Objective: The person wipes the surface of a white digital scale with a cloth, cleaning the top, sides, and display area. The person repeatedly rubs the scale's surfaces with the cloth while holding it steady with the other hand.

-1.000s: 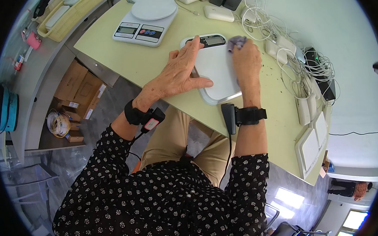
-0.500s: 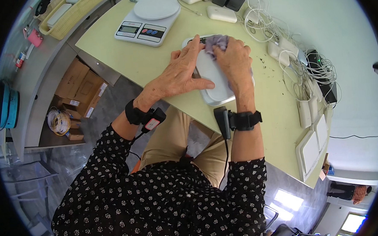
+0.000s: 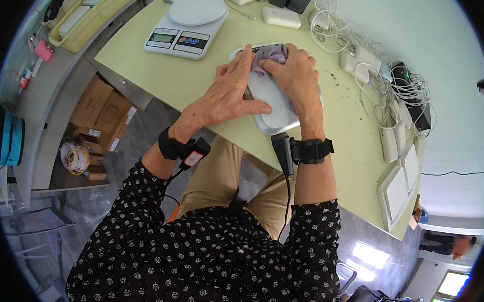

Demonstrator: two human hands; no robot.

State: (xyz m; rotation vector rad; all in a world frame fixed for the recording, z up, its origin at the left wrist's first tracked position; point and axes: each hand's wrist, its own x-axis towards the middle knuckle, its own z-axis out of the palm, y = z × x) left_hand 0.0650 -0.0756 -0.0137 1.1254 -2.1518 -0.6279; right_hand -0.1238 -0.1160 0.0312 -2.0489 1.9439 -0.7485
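A white flat device (image 3: pixel 270 97) with rounded corners lies on the pale green table in front of me. My left hand (image 3: pixel 229 91) rests along its left side, fingers stretched forward and thumb reaching over its top face. In my right hand (image 3: pixel 297 77) is a crumpled greyish-purple cloth (image 3: pixel 270 59), pressed onto the device's far end. Part of the device's far and right side is hidden under the hand and cloth. Beyond my left hand stands a white kitchen scale (image 3: pixel 187 31) with a round plate and a small display.
White boxes (image 3: pixel 282 17) and tangled white cables (image 3: pixel 377 73) line the table's far and right edges. Flat white panels (image 3: pixel 400 189) lie at the right corner. Dark crumbs dot the tabletop (image 3: pixel 343 99). A yellow basket (image 3: pixel 77 28) stands on the left shelf; another person (image 3: pixel 449 245) is far off.
The cloth in my right hand has shifted slightly left on the device, and more of it shows. My left hand stays nearly where it was.
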